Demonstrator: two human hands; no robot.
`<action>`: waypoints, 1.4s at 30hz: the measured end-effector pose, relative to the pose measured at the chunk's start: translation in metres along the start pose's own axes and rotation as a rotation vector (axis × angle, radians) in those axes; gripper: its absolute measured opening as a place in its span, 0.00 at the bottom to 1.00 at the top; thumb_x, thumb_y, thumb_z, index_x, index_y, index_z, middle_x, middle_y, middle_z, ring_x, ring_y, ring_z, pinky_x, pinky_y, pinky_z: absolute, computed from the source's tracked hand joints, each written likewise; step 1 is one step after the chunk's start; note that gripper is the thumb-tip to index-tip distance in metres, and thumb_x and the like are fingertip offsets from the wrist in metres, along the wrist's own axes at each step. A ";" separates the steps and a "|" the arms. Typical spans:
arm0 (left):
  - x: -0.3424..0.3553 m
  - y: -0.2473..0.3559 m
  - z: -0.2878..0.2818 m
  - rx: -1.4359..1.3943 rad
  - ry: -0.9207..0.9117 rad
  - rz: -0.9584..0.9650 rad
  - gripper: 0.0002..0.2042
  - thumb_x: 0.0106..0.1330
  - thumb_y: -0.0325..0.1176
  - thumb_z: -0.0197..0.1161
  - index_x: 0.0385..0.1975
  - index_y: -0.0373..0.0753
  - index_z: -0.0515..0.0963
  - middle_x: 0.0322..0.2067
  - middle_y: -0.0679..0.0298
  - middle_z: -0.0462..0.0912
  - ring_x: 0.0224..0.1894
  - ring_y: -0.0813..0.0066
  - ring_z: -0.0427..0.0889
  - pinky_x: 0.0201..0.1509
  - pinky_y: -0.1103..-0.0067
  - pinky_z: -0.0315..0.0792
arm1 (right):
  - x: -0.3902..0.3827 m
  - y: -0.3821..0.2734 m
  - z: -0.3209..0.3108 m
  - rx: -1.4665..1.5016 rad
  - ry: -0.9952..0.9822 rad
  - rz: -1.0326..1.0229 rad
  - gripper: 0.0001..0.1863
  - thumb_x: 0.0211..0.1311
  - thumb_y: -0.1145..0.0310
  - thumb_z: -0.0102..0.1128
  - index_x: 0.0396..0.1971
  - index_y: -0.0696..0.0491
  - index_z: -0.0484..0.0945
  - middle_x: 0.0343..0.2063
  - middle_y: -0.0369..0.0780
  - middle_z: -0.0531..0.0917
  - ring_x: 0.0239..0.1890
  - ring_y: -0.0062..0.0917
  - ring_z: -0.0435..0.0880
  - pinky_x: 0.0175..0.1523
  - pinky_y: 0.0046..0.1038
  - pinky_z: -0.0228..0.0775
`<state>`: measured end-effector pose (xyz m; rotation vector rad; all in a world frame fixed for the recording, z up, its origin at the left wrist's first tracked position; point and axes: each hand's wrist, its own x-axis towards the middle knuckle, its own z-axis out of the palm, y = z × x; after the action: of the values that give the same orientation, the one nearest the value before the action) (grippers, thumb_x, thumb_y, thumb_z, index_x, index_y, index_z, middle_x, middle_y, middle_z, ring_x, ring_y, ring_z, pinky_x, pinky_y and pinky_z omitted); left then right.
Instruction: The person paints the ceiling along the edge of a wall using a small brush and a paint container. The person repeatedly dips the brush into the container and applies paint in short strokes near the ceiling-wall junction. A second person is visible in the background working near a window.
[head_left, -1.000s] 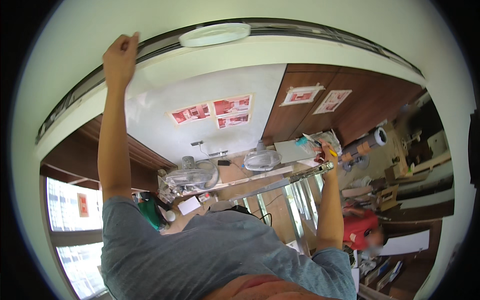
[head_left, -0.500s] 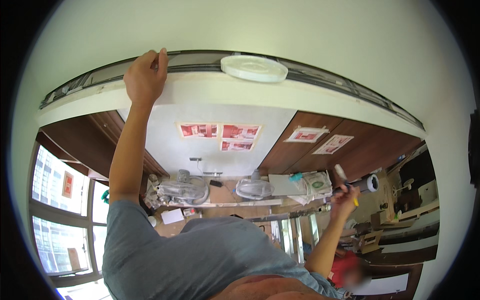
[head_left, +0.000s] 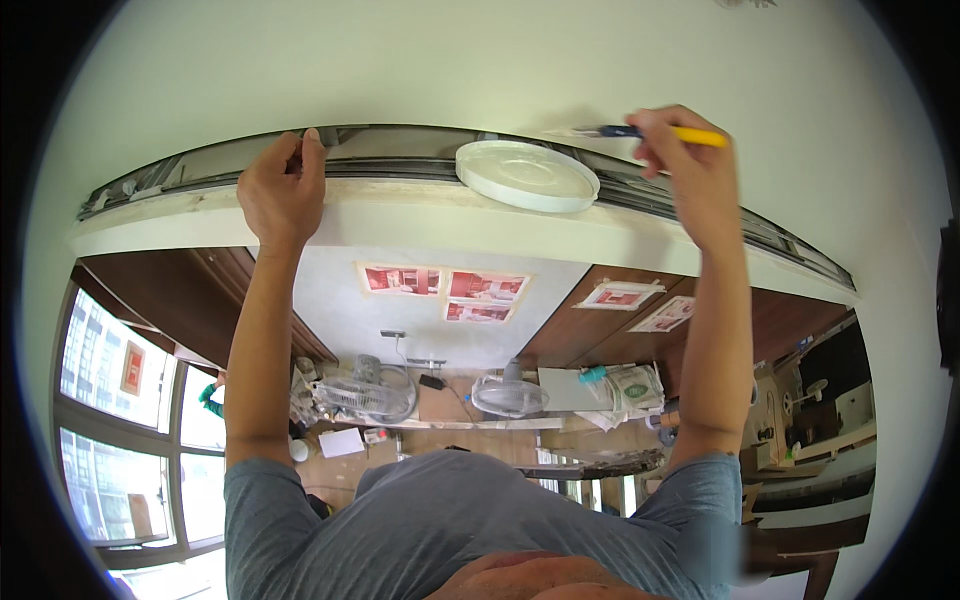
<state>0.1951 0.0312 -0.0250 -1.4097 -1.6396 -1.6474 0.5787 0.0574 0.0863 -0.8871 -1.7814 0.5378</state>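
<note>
Raised at the upper right, my right hand point(head_left: 688, 180) is closed around a paintbrush point(head_left: 705, 137) with a yellow and dark blue handle. Its pale tip points left, close to the white painted surface; whether it touches I cannot tell. My left hand point(head_left: 283, 190) is closed at the long recessed slot point(head_left: 400, 146), its thumb up and fingers curled at the slot's edge. What those fingers grip, if anything, is hidden. Between both hands a shallow round white tub point(head_left: 528, 177) rests on the slot's near ledge, with a pale wet-looking layer inside.
Far below stand two fans point(head_left: 365, 398) beside a cluttered bench. Taped red-and-white sheets point(head_left: 485, 287) hang on the wall. Brown wood panels point(head_left: 560, 330) are at the right, windows point(head_left: 115, 370) at the left. Part of a metal ladder point(head_left: 610, 492) shows beneath me.
My right hand has risen from low on the right to the slot's level, bringing the paintbrush up. My left hand stays at the slot. The person in red below is no longer visible.
</note>
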 end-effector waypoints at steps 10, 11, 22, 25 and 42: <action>0.001 -0.002 0.001 0.004 0.001 0.008 0.20 0.71 0.38 0.67 0.17 0.36 0.74 0.14 0.60 0.72 0.15 0.65 0.67 0.23 0.71 0.64 | 0.034 0.026 0.050 -0.286 -0.103 0.128 0.16 0.66 0.58 0.69 0.30 0.58 0.87 0.18 0.36 0.82 0.20 0.15 0.74 0.27 0.23 0.63; 0.001 -0.001 0.001 0.000 -0.002 0.010 0.20 0.70 0.38 0.67 0.17 0.36 0.74 0.14 0.59 0.72 0.15 0.64 0.67 0.23 0.71 0.64 | 0.034 0.027 0.053 -0.299 -0.099 0.119 0.17 0.67 0.57 0.68 0.30 0.58 0.87 0.18 0.37 0.82 0.19 0.16 0.74 0.27 0.25 0.64; 0.000 0.008 -0.003 -0.012 -0.014 0.011 0.19 0.70 0.37 0.67 0.17 0.36 0.72 0.14 0.58 0.72 0.16 0.61 0.68 0.24 0.70 0.65 | 0.031 0.027 0.044 -0.281 -0.075 0.086 0.17 0.67 0.58 0.68 0.30 0.60 0.86 0.17 0.37 0.82 0.19 0.19 0.75 0.28 0.27 0.67; 0.003 0.009 -0.003 0.056 -0.059 -0.006 0.20 0.71 0.39 0.65 0.18 0.36 0.73 0.15 0.56 0.74 0.18 0.55 0.71 0.26 0.66 0.67 | 0.026 0.028 0.044 -0.314 -0.117 0.093 0.16 0.67 0.60 0.68 0.29 0.60 0.87 0.17 0.37 0.82 0.20 0.18 0.75 0.28 0.26 0.66; 0.001 0.007 -0.001 0.082 -0.037 0.111 0.19 0.71 0.37 0.64 0.18 0.35 0.74 0.17 0.54 0.78 0.20 0.52 0.77 0.28 0.65 0.71 | 0.078 -0.044 -0.071 0.210 0.352 -0.477 0.13 0.72 0.65 0.64 0.42 0.60 0.88 0.40 0.42 0.90 0.32 0.21 0.87 0.40 0.23 0.78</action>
<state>0.2003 0.0297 -0.0202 -1.4706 -1.5997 -1.4847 0.6147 0.0872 0.1904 -0.3609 -1.5080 0.2326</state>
